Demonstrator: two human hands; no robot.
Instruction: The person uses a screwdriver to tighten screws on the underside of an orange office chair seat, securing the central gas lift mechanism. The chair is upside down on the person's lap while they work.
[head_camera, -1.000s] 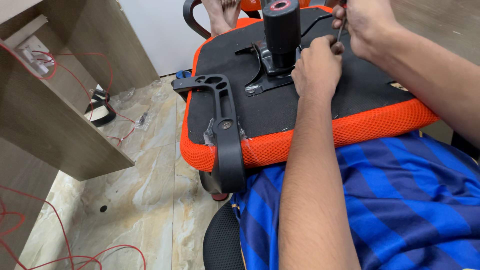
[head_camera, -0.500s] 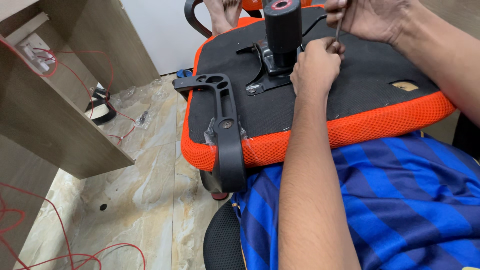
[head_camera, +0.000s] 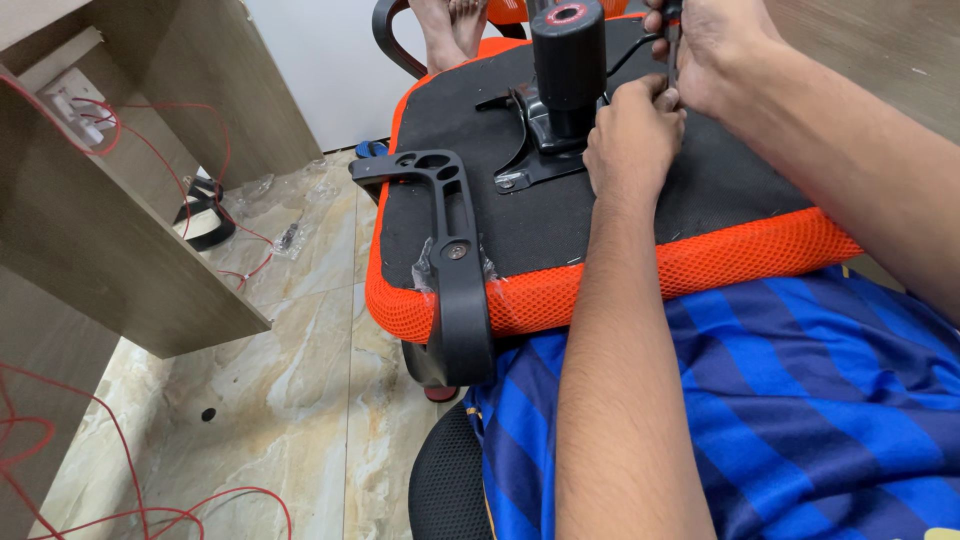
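An upturned orange mesh chair seat (head_camera: 740, 265) lies across my lap, its black underside facing up. A black metal mechanism plate (head_camera: 530, 150) with a thick black cylinder (head_camera: 568, 60) is fixed at its middle. A black armrest bracket (head_camera: 455, 260) is bolted on the left side. My right hand (head_camera: 715, 50) grips a thin dark metal tool (head_camera: 669, 55) held upright beside the cylinder. My left hand (head_camera: 635, 135) is closed around the tool's lower end, just right of the plate.
A wooden desk panel (head_camera: 110, 230) stands at the left with red wires (head_camera: 150, 150) over it and on the marble floor (head_camera: 300, 400). A tape roll (head_camera: 205, 218) lies near it. Another person's bare feet (head_camera: 450, 25) are behind the seat.
My right hand has lifted a little toward the top edge with the tool. My left hand stays by the mechanism plate.
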